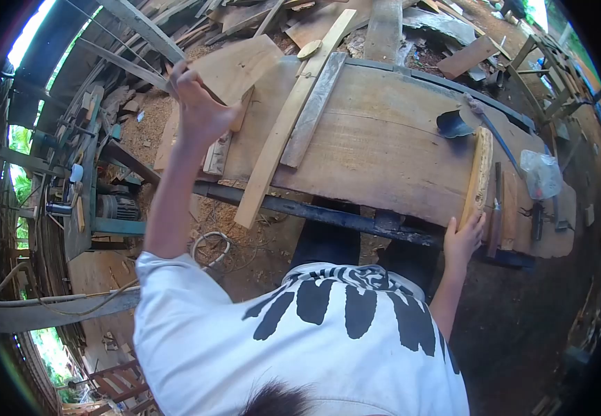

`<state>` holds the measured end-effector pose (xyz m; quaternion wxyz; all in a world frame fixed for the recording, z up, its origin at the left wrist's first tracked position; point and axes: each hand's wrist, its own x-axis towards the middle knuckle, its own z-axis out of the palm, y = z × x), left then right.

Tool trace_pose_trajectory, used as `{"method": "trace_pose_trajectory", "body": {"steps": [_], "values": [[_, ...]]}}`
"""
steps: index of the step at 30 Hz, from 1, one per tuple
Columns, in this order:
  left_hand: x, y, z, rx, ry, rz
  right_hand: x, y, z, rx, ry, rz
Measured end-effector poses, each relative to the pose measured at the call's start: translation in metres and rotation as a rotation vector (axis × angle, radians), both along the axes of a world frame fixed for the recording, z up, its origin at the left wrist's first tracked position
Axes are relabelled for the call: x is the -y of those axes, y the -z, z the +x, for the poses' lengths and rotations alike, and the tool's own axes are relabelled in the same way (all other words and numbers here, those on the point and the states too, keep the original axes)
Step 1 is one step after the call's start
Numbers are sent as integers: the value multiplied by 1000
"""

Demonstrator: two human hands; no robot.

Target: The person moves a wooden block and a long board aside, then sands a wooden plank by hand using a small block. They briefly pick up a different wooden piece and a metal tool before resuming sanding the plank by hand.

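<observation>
At the upper left my left hand [200,107] is raised, its fingers closed around the edge of a flat, angular wooden board [241,66], held tilted above the workbench. My right hand [463,240] grips the near end of a thick, rough-edged wooden piece [481,173] lying along the right part of the bench. Between my hands, a long pale wooden strip [290,128] and a shorter greyish plank [314,111] lie across the wooden benchtop [376,152]. On the strip's far part rests a small oval wood piece [309,49].
Right of my right hand are a clear plastic bag [541,175], a dark curved metal sheet [455,124], a blue rod [501,139] and hand tools. Scrap wood [245,21] piles up behind the bench. A machine with a motor [118,207] stands left, near a cable [210,236].
</observation>
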<state>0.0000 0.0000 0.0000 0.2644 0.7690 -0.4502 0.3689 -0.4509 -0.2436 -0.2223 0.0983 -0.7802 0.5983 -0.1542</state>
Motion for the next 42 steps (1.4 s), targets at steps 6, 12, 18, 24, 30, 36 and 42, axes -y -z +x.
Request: {"method": "trace_pose_trajectory", "body": {"steps": [6,12,18,24,30,36,42], "values": [[-9,-49,-64,167,329,114,-8,-17,-2,-16,2,34],[-5,49,-127,-245,337,-266,-18,-68,48,274,-304,-170],[23,166,-198,-486,146,-363,3,-125,139,444,-606,-224],[26,226,-244,-768,-1,-114,86,-104,344,568,-928,1],[-12,199,-207,-705,188,-206,121,-58,618,-8,-995,42],[-76,198,-165,-395,-183,-339,95,-14,668,-387,-877,210],[-65,146,-99,-491,-117,-284,90,7,650,-126,-1024,132]]}}
